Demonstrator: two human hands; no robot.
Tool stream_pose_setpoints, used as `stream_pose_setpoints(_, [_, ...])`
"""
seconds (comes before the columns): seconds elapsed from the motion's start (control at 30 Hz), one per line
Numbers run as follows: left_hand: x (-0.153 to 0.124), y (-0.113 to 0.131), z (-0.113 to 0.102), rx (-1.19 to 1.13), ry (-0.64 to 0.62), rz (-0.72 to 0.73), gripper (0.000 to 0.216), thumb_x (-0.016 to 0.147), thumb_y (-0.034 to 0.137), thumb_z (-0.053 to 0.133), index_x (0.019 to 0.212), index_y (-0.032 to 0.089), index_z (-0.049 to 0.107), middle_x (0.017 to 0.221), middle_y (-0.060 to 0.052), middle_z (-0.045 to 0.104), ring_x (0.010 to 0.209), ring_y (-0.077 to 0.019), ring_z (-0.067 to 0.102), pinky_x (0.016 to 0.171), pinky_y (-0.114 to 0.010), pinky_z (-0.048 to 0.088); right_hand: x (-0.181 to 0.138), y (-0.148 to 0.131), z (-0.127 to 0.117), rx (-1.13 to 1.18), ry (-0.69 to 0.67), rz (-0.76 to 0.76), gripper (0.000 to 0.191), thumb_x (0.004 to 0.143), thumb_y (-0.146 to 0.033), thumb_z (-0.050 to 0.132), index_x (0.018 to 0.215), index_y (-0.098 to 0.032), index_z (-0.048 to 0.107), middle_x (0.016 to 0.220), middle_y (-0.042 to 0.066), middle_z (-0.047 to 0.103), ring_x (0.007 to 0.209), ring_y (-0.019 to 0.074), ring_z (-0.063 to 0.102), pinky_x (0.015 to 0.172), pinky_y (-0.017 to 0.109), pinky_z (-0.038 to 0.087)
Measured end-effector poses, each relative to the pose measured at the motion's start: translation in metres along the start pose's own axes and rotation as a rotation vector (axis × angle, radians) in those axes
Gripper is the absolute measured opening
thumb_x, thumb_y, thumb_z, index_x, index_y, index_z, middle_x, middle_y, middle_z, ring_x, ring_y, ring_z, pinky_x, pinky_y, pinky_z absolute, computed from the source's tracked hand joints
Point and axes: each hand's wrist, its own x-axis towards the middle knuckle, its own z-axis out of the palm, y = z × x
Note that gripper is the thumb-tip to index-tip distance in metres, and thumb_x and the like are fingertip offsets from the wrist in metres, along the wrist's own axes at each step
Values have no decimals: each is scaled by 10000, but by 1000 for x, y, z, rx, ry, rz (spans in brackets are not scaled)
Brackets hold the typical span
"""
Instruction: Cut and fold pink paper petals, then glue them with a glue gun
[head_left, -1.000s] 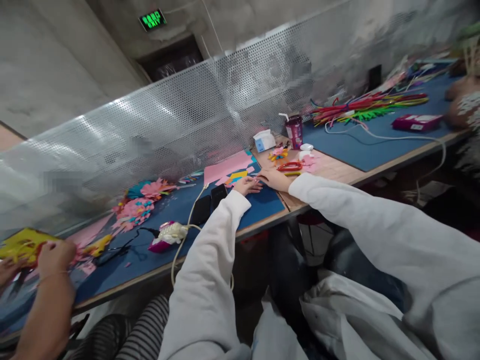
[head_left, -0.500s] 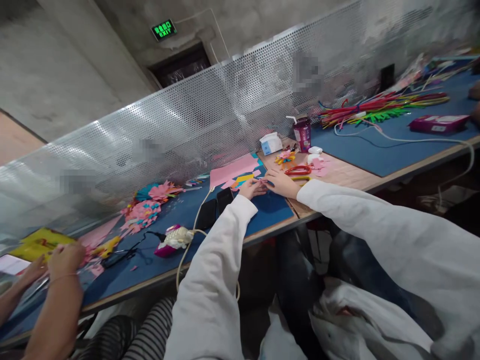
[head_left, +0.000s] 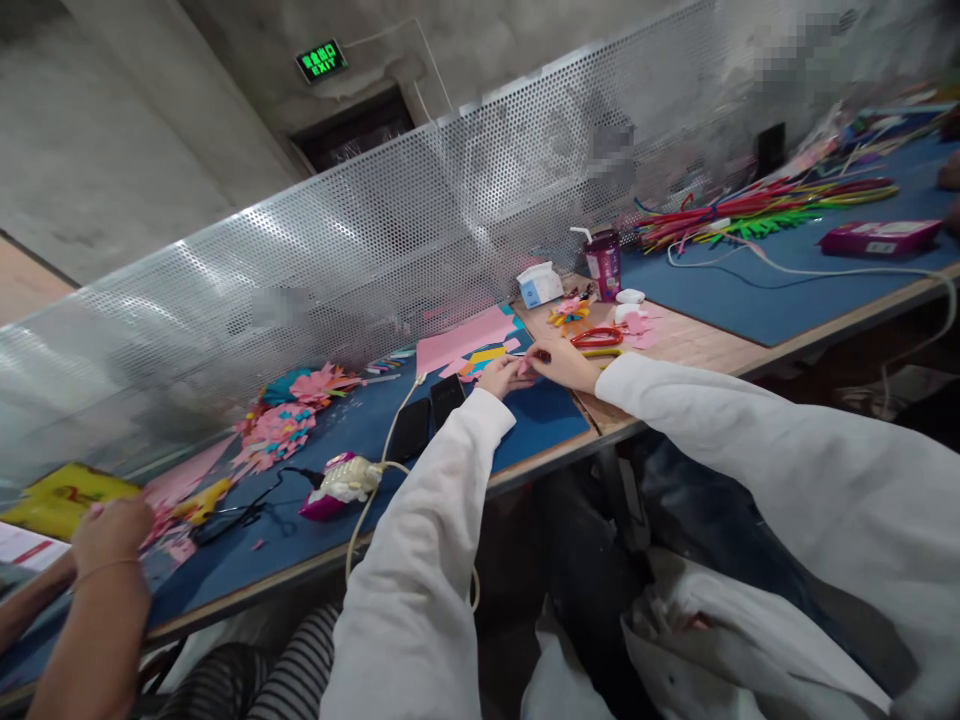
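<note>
Both my hands meet above the blue mat [head_left: 551,415] near the middle of the table. My left hand [head_left: 501,377] has its fingers closed on a small piece of pink paper [head_left: 523,368]. From the other side, my right hand [head_left: 566,364] pinches at the same piece, its fingertips bent and partly hidden. Just beyond lie a large pink sheet [head_left: 454,342] and a yellow paper strip [head_left: 487,355] among other coloured scraps. Red-handled scissors [head_left: 597,338] rest beside my right hand, with a yellow loop [head_left: 604,354] close by.
Two dark phones [head_left: 411,430] and a cream cable lie to my left, near pink paper flowers [head_left: 277,430]. Farther left is a co-worker's hand [head_left: 112,530]. A lidded cup [head_left: 604,265] and tissue pack [head_left: 538,285] stand behind. Coloured stems [head_left: 720,218] lie right.
My right fingers have shifted and curled, and the pink paper shows more clearly between my hands. The co-worker's hand has moved slightly left in the view, which itself has shifted a little.
</note>
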Motion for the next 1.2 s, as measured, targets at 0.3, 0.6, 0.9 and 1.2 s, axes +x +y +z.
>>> stream_pose_setpoints(0.3, [6,-4,0,45,18,-52,103,804,160,557,786,153,456,702,-38,682,649,-178,695,728,-382,557,3,8,-2,301,-51,334,108,734,-162,567,748,-117,665,739,36,683,724,156,614,705,264,466])
stream_pose_setpoints(0.6, [9,-7,-3,68,54,-36,181,788,205,577,766,179,400,634,10,628,607,-177,684,738,-421,547,-3,5,1,43,42,-2,60,756,-143,545,746,-148,604,699,33,611,675,151,549,658,273,442])
stream_pose_setpoints(0.9, [2,-4,-4,44,15,63,241,724,272,643,754,191,418,591,51,585,577,-135,644,672,-339,557,-4,1,2,-294,62,-314,104,843,-134,477,795,-146,568,806,96,580,789,205,532,721,321,449])
stream_pose_setpoints(1.2, [2,-4,-5,-7,88,90,192,724,222,614,765,199,427,588,52,583,546,-130,627,678,-348,552,-7,-4,1,-577,-9,-495,210,894,-131,407,918,-99,613,837,122,577,819,230,516,737,348,449])
